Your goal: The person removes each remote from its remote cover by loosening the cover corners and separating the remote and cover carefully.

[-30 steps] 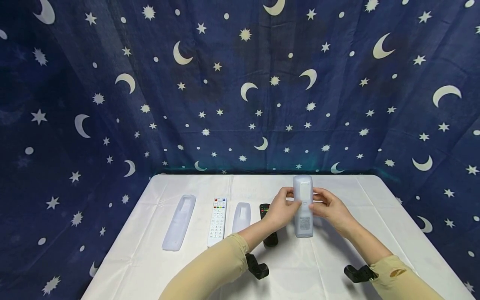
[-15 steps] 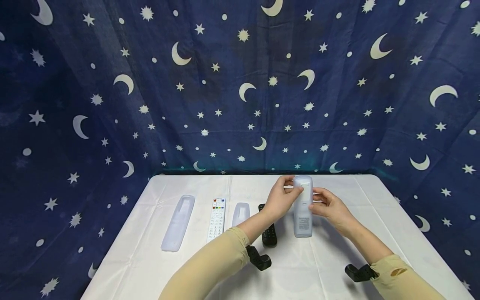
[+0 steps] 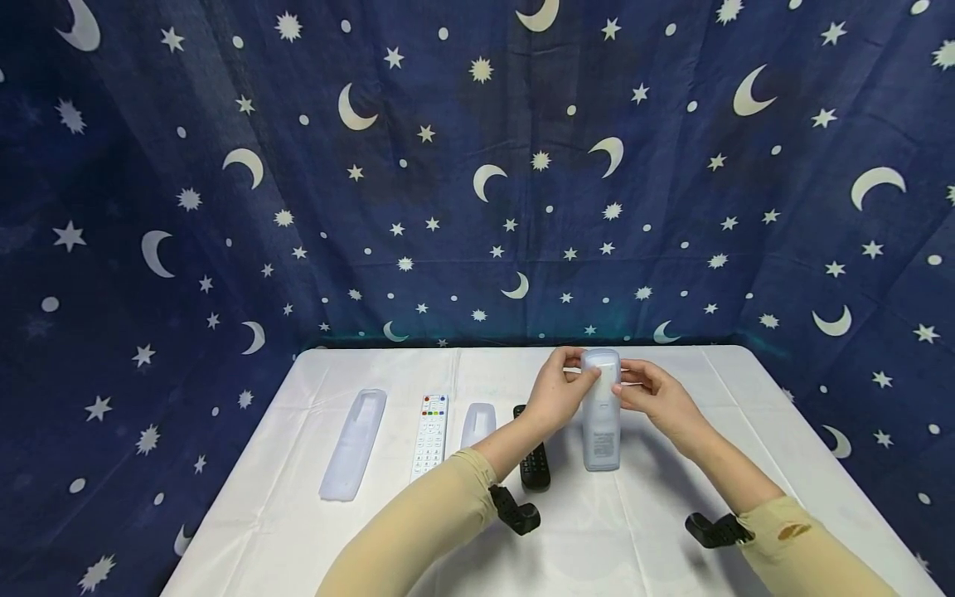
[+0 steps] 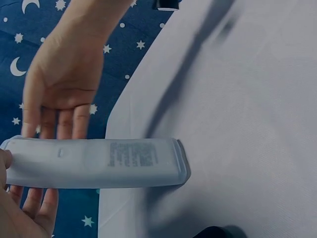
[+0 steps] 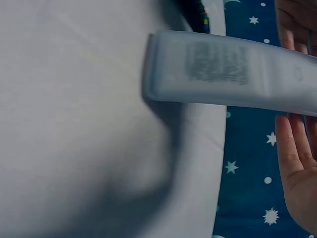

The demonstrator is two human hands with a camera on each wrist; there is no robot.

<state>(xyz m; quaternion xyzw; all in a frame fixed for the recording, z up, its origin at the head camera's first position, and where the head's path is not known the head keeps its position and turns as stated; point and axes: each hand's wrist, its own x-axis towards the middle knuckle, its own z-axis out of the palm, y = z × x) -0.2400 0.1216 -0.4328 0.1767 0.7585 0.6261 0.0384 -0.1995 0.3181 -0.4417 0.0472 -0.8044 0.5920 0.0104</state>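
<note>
A remote control (image 3: 601, 427) in a translucent cover is held nearly upright over the table, its labelled back towards me. My left hand (image 3: 558, 394) grips it near the top, thumb on the back and fingers behind. From the other side my right hand (image 3: 664, 406) holds the upper edge between thumb and fingers. In the left wrist view, the covered remote (image 4: 89, 163) lies across both hands' fingers. The right wrist view shows its lower end (image 5: 168, 67) close over the cloth, with my right hand's fingers (image 5: 287, 144) along one edge.
Left of the held remote lie a black remote (image 3: 535, 468), partly behind my left forearm, a small translucent cover (image 3: 478, 424), a white remote (image 3: 430, 435) and a longer translucent cover (image 3: 354, 445). A star-patterned curtain (image 3: 448, 166) rises behind the white table (image 3: 261, 531).
My left hand has slid up the covered remote, its thumb moving from mid-back to near the top. My right hand has shifted slightly upward along the edge.
</note>
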